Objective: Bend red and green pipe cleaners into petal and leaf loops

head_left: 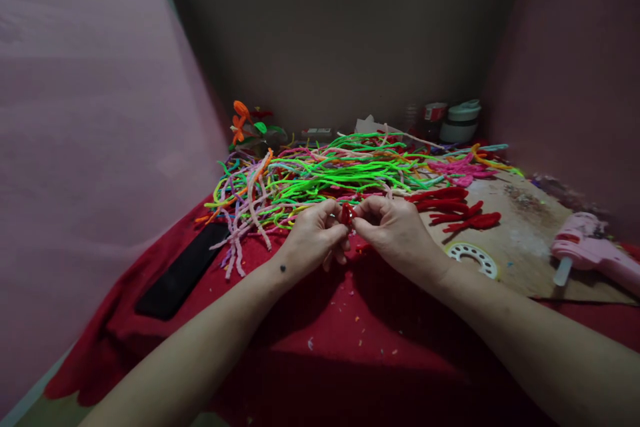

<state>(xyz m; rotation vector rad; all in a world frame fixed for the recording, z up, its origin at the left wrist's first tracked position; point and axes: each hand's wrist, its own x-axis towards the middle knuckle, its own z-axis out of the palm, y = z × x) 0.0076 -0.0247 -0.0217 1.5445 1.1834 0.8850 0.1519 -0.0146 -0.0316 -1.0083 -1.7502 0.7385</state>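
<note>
A short red pipe cleaner (347, 214), bent into a small shape, is pinched between my two hands at the middle of the view. My left hand (320, 233) closes its thumb and fingers on the near-left side of it. From the right, my right hand (393, 230) grips the other side with thumb and forefinger. Just behind both hands spreads a heap of loose pipe cleaners (340, 170) in green, pink, yellow and other colours. Several red looped pieces (465, 210) lie beyond my right hand.
A black phone-like slab (183, 273) lies at left on the red cloth (320, 320). To the right, a white ring with holes (473, 259) and a pink glue gun (583, 247) rest on a brown board (525, 267). An orange pipe-cleaner flower (240, 123) and a lidded cup (461, 123) stand behind.
</note>
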